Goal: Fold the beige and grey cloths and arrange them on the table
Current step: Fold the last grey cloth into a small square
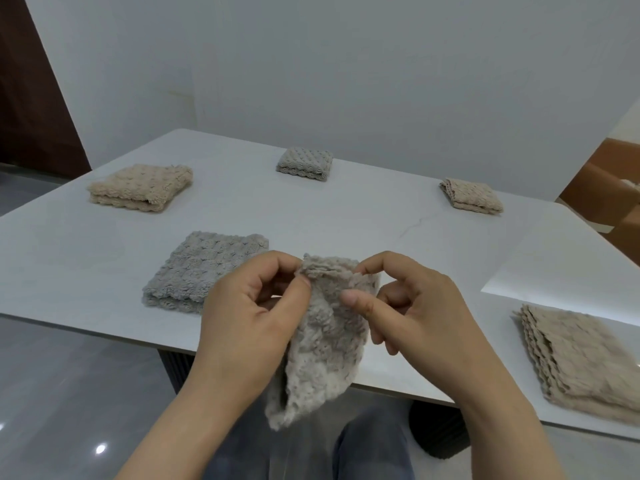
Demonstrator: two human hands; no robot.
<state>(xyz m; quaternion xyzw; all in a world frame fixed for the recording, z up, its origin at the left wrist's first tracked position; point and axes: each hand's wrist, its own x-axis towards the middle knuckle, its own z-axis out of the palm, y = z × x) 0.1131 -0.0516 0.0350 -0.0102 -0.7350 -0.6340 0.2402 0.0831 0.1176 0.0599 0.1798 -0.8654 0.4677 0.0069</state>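
While left hand and right hand pinch the cloth, the beige stack runs off-frame at right.

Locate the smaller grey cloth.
Head view: the smaller folded grey cloth lies far centre on the white table, between the back-left folded beige cloth and the back-right folded beige cloth.

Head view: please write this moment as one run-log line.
left hand: pinches held cloth top edge | right hand: pinches same edge | held cloth: hangs free, not on table
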